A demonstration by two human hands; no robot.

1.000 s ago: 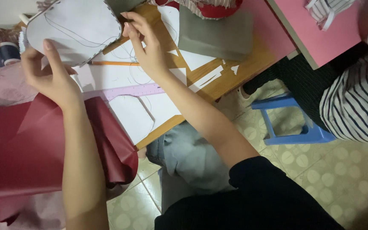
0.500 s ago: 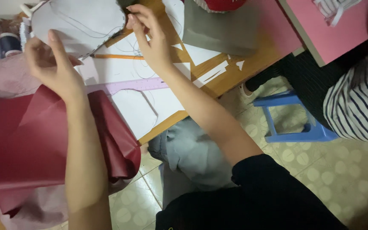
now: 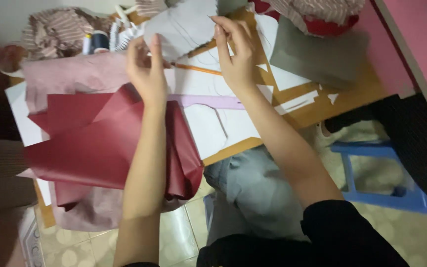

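In the head view, I hold a pale grey piece of fabric (image 3: 184, 24) up above the far edge of the counter (image 3: 352, 94), between my two hands. My left hand (image 3: 147, 69) pinches its lower left edge with thumb and fingers pressed together, so the cloth stays stretched and flat. My right hand (image 3: 235, 54) pinches the right edge near the top; it seems that a thin thread runs there, but I cannot tell if a needle is between the fingers. I keep the piece lifted probably because like this I can see the stitched lines on it.

Below my left arm, dark red sheets (image 3: 100, 148) lie folded over the near left corner of the counter and hang down a little. White paper patterns (image 3: 208, 123) and a lilac strip (image 3: 208, 101) lie in the middle. An orange pencil (image 3: 196, 69) is just under the fabric. A grey-green cloth (image 3: 317, 54) rests toward the right edge. Thread spools (image 3: 95, 42) stand at the far left. A blue stool (image 3: 381, 173) is on the floor.
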